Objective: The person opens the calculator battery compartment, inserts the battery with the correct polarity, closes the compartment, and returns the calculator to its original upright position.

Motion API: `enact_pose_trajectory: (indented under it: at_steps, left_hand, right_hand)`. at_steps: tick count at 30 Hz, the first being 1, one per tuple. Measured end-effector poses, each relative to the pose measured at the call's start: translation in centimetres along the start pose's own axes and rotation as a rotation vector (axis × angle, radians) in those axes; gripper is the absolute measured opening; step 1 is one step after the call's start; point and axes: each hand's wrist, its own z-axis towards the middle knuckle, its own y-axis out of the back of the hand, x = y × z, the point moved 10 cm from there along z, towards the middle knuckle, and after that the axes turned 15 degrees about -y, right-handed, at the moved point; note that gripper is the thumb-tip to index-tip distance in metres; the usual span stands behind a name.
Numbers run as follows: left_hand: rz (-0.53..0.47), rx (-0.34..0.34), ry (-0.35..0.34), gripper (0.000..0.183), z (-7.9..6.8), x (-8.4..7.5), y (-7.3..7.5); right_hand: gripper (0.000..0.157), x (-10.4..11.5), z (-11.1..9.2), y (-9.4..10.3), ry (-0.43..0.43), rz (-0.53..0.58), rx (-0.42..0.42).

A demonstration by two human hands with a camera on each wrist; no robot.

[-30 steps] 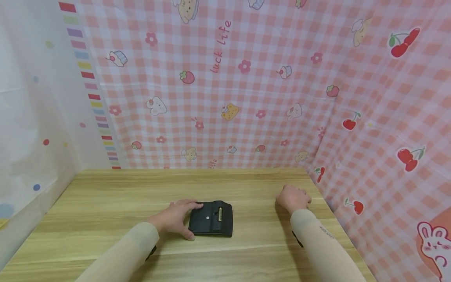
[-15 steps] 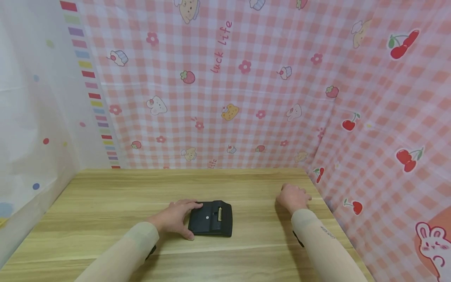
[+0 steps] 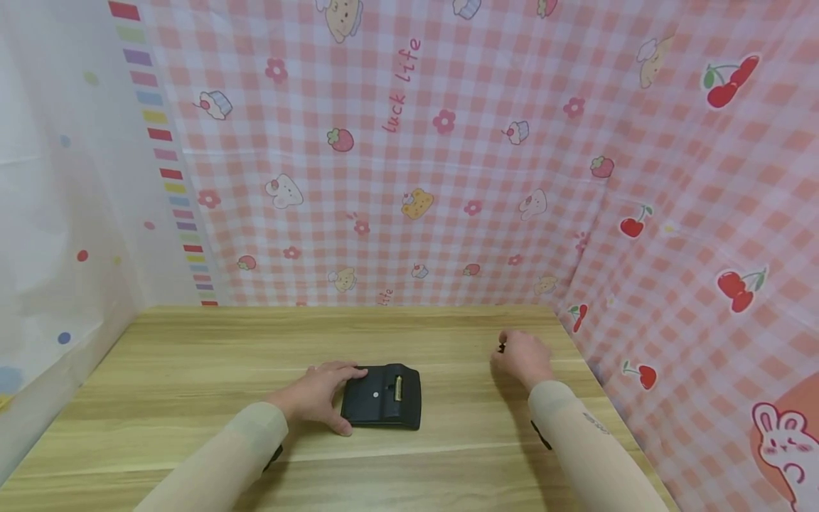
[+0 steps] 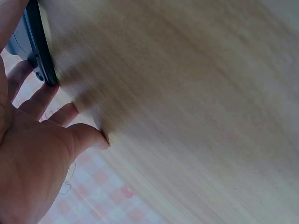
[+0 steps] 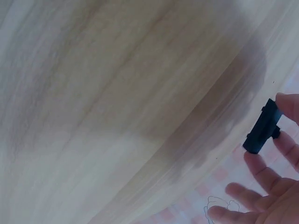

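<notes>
A flat black calculator-like device (image 3: 365, 412) lies back side up on the table, its keys and screen not in view. In its open compartment sits a small battery (image 3: 399, 388). My left hand (image 3: 313, 397) holds the device at its left end, the thumb at the near edge and a finger at the far edge. In the left wrist view, fingertips touch the side of the device (image 4: 41, 44). Off to the right, my right hand (image 3: 526, 357) is raised over the table. It pinches a small black battery cover (image 5: 262, 127) between thumb and fingers.
The wooden table (image 3: 211, 355) ends at a pink checked cloth (image 3: 473, 242) behind it. More checked cloth (image 3: 697, 341) hangs along the right side, and a white dotted cloth (image 3: 51, 235) is on the left.
My right hand has turned and shifted a little to the left, so the black cover now shows at its fingertips in the head view. My left hand and the device stay put.
</notes>
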Motion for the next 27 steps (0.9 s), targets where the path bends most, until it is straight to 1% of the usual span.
enact_pose_trajectory:
  at_steps: [4,10,12,17,21,27]
  left_hand:
    - [0.005,0.001,-0.002,0.107,0.0,0.0,0.0]
    - [0.006,0.003,0.0,0.107,0.0,0.0,0.0]
    - [0.006,0.003,0.003,0.107,0.1,0.1,-0.1]
    - [0.012,0.001,0.016,0.106,0.1,0.3,-0.1]
    - [0.017,-0.002,0.013,0.106,0.2,0.4,-0.1]
    - [0.015,-0.001,0.009,0.106,0.1,0.3,-0.1]
  right_hand:
    - [0.037,0.4,-0.1,0.0,0.022,0.016,-0.005]
    - [0.037,0.9,-0.3,0.0,0.07,0.032,-0.026]
    - [0.036,1.1,-0.5,0.2,0.099,0.035,-0.044]
    - [0.034,2.2,-1.3,1.0,0.21,0.068,-0.107]
    - [0.031,2.9,-2.0,1.5,0.302,0.136,-0.143]
    - [0.028,3.8,-3.0,1.7,0.398,0.204,-0.144]
